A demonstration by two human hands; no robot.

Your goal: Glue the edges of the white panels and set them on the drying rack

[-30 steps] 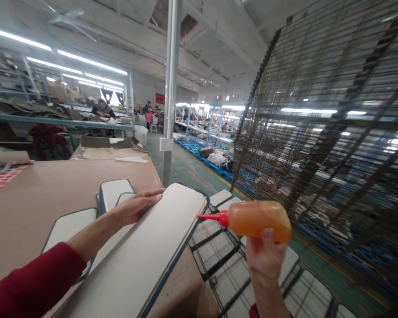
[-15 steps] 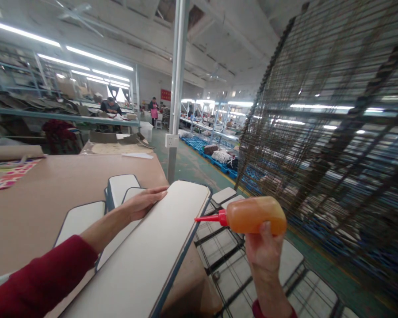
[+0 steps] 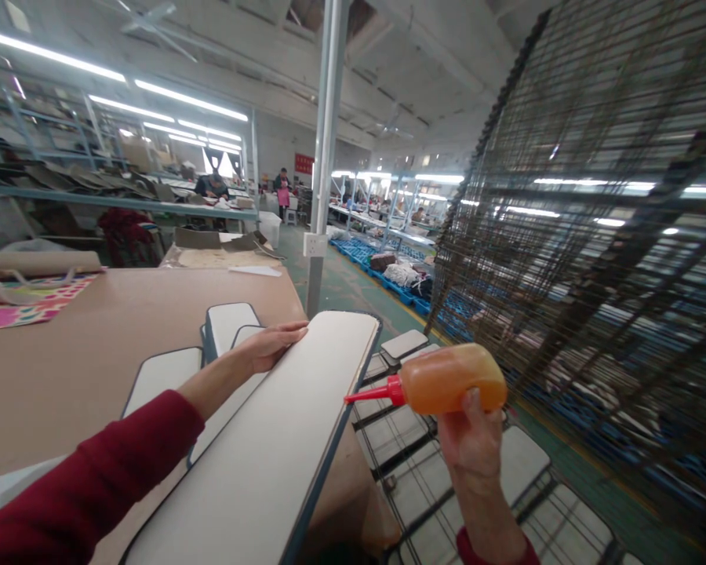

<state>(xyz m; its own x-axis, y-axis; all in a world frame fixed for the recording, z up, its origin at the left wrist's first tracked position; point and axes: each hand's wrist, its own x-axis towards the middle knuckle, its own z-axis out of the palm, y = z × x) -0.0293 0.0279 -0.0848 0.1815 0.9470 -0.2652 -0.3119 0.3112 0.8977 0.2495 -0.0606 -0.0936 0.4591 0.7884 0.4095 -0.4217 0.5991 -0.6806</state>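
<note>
My left hand [image 3: 271, 347] lies flat, fingers stretched, on the left edge of a long white panel with a dark border [image 3: 282, 439] that juts over the table's corner. Gripped in my right hand [image 3: 474, 443] is an orange squeeze bottle [image 3: 453, 379], held sideways. Its red nozzle [image 3: 370, 392] points left and ends just beside the panel's right edge. Both arms wear dark red sleeves.
The brown table [image 3: 82, 369] carries more white bordered panels [image 3: 227, 323] left of my hand. Below my right hand a wire rack [image 3: 441, 479] holds further white pieces. A tall wire-shelf trolley [image 3: 594, 235] fills the right. A grey pillar [image 3: 323, 157] stands ahead; people work at distant benches.
The view has swung slightly left and down. The bottle's nozzle has tipped a little lower toward the panel edge. My left hand stays on the panel.
</note>
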